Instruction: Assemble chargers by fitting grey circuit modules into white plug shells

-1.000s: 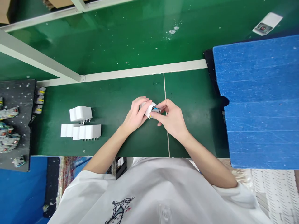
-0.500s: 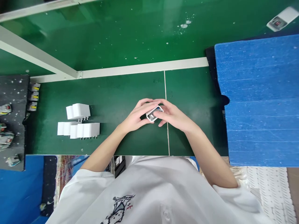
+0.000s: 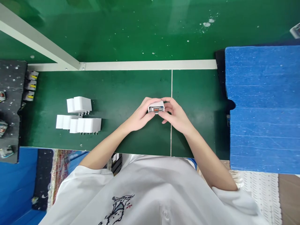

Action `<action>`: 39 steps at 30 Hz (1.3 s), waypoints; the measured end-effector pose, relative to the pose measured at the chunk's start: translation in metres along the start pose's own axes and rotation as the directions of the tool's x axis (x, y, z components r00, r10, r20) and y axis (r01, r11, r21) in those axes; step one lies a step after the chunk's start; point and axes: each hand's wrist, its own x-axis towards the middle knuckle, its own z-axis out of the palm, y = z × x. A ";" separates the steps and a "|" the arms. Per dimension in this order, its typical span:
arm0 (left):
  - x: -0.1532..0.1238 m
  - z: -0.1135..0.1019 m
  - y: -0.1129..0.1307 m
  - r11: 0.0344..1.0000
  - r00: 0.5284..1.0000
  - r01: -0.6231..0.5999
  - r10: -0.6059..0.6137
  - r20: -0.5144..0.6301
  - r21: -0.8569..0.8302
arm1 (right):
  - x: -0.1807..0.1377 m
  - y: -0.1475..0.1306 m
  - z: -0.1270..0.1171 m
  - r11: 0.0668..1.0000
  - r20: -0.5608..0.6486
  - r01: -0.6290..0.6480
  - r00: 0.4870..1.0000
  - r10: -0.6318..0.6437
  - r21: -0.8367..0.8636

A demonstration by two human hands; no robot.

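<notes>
Between both hands, above the green bench (image 3: 131,84), I hold a white charger housing (image 3: 156,104) whose uncovered end faces me, with electronic parts and an orange piece showing inside. My left hand (image 3: 142,114) grips its left side, thumb at the lower edge and fingers over the top. From the right, my right hand (image 3: 174,115) pinches it with the thumb at the lower right corner; some fingers are behind it. Off to the left stand several white plug chargers (image 3: 82,105) in two groups, metal pins pointing toward me.
A blue corrugated board (image 3: 262,109) covers the right side of the bench. On the left, a black foam tray (image 3: 10,78) holds circuit assemblies (image 3: 30,85). A white metal rail (image 3: 145,65) runs along the back, joined by a slanting post (image 3: 42,37).
The housing has turned from a slant to level, its uncovered end now toward me. My right thumb has moved from inside the opening to the lower edge. The camera view has shifted slightly.
</notes>
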 end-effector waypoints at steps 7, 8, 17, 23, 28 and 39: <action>-0.001 0.005 0.006 0.998 0.999 0.033 -0.034 0.009 0.062 | 0.000 0.002 0.004 0.993 -0.024 0.016 1.000 -0.019 -0.115; -0.001 0.005 0.006 0.996 1.000 0.027 -0.027 0.006 0.081 | -0.001 0.003 0.004 0.991 -0.024 0.025 0.999 -0.029 -0.134; -0.003 0.011 0.009 0.976 0.996 -0.039 0.055 -0.068 0.213 | 0.000 0.012 0.008 0.881 -0.060 0.237 0.957 -0.285 -0.410; -0.005 0.013 0.010 0.972 0.989 -0.083 0.108 -0.103 0.219 | 0.001 0.017 0.011 0.805 -0.079 0.328 0.905 -0.417 -0.494; -0.007 0.013 0.009 0.980 0.991 -0.071 0.090 -0.095 0.185 | 0.002 0.017 0.008 0.850 -0.083 0.298 0.926 -0.367 -0.435; -0.015 -0.035 0.013 0.953 0.951 0.205 -0.140 -0.274 0.224 | 0.083 0.000 -0.017 0.870 -0.171 0.273 0.914 -0.367 -0.411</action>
